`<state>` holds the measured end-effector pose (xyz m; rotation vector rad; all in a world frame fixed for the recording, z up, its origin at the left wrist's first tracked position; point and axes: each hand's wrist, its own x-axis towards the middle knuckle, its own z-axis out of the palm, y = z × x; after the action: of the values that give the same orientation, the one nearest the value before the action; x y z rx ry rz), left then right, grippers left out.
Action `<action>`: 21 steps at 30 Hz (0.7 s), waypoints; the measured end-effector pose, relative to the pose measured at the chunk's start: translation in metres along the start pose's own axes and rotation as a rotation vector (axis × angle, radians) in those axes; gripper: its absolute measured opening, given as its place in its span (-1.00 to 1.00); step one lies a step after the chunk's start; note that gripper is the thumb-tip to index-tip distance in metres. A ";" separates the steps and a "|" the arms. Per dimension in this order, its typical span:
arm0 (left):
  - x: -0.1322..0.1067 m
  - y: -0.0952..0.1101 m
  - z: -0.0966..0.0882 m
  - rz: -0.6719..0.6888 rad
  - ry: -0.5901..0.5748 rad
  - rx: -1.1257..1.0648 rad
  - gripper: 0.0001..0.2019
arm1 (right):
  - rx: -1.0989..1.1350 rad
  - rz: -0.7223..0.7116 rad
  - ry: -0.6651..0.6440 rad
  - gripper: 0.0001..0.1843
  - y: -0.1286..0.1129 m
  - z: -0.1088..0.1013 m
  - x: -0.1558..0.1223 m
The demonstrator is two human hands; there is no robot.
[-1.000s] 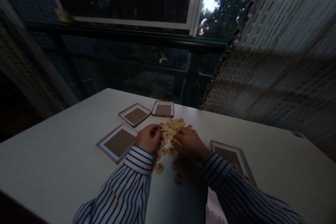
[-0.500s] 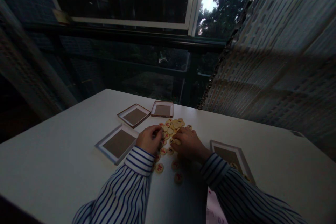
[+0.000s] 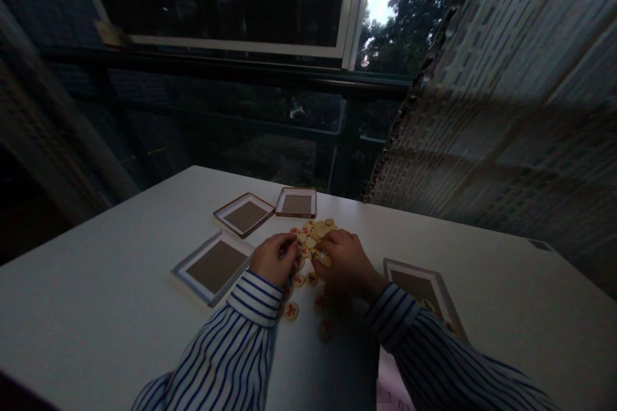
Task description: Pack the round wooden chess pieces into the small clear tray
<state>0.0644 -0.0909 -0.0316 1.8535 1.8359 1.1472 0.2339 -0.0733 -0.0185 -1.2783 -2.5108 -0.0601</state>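
A heap of round, pale game discs [image 3: 315,234] with red marks lies in the middle of the white table [image 3: 96,295]. My left hand [image 3: 274,259] rests at the heap's left edge with its fingers curled and pinched over the discs. My right hand [image 3: 344,262] lies on the heap's right side, fingers bent, with a pale disc [image 3: 326,261] at its fingertips. Loose discs [image 3: 290,311] lie nearer to me, between my striped sleeves.
Shallow box trays stand around the heap: one at the left [image 3: 214,267], two at the back [image 3: 244,213] [image 3: 296,202], one at the right [image 3: 424,290] with a few discs in it. A railing and dark window lie behind; a patterned curtain [image 3: 506,115] hangs right.
Both hands have stayed on the heap and shifted only slightly. The view has tipped a little, so the table sits lower in the picture.
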 end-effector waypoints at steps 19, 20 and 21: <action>-0.001 0.010 0.002 -0.093 -0.137 -0.438 -0.72 | 0.022 -0.140 0.222 -0.71 -0.010 -0.015 -0.001; -0.001 0.011 0.001 -0.102 -0.141 -0.451 -0.72 | 0.023 -0.144 0.223 -0.72 -0.011 -0.016 -0.001; -0.001 0.011 0.000 -0.108 -0.145 -0.463 -0.72 | 0.023 -0.148 0.224 -0.72 -0.011 -0.017 -0.002</action>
<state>0.0727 -0.0931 -0.0245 1.5109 1.4224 1.2350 0.2303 -0.0842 -0.0019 -1.0142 -2.3994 -0.1966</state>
